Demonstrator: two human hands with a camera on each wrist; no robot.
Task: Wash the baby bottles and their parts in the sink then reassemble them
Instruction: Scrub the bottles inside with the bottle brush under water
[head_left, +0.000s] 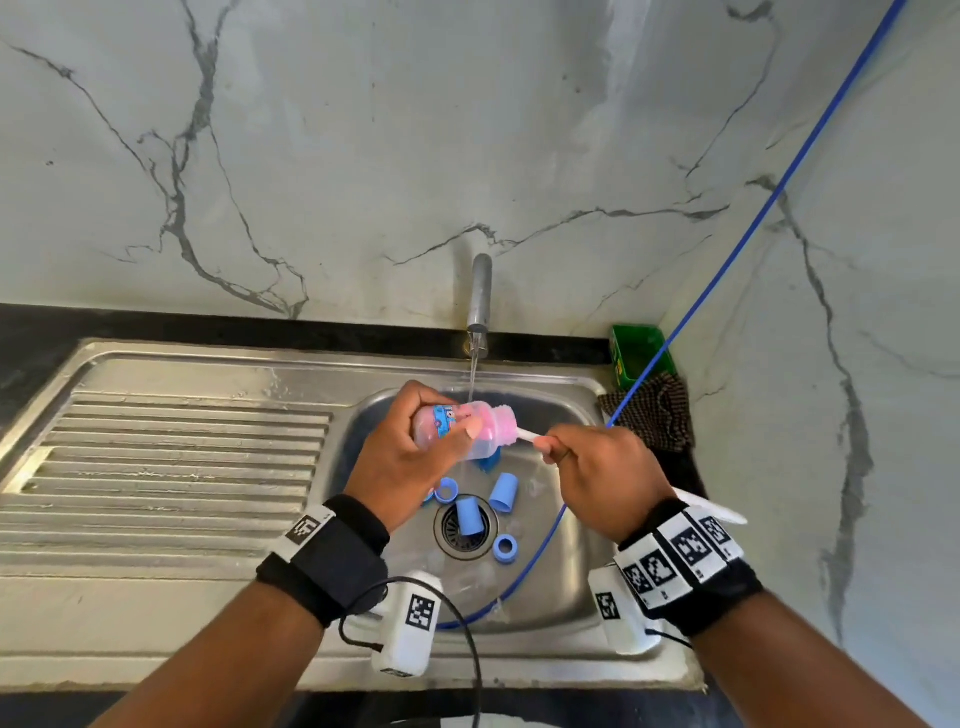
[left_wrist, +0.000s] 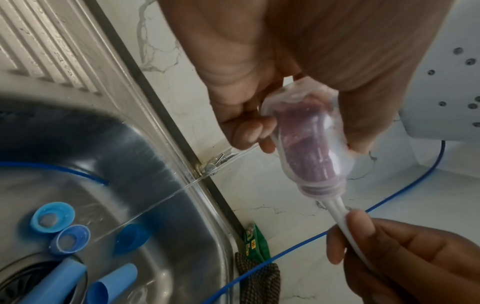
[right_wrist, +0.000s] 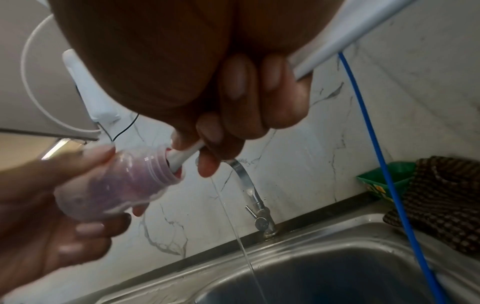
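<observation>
Here the left hand (head_left: 400, 457) is wrapping its curled fingers and thumb around a small clear plastic baby bottle (head_left: 467, 423) with a blue printed label, holding it on its side above the basin with the threaded neck pointing toward the other hand. The right hand (head_left: 602, 478) is clenching its fingers around the white plastic handle of a bottle brush (head_left: 530, 435), and the brush's pink head is sitting inside the bottle, tinting it pink. In the right wrist view the handle is running on past the palm and sticking out behind the hand.

A thin stream of water is falling from the steel tap (head_left: 480, 291) and passing just beside the bottle; whether it is actually striking the bottle is hard to tell from these angles. Below the hands, loose parts are lying on the floor of the stainless steel sink (head_left: 582, 525): two blue cylindrical caps (head_left: 504, 491), one of them lying across the round drain strainer (head_left: 467, 545), and blue screw rings (head_left: 505, 548) near it. A blue hose (head_left: 727, 260) is running down from the upper right into the basin. At the sink's back right corner a green tray (head_left: 639, 353) is standing against the marble-patterned wall, with a dark checked cloth (head_left: 654, 415) just in front of it.
</observation>
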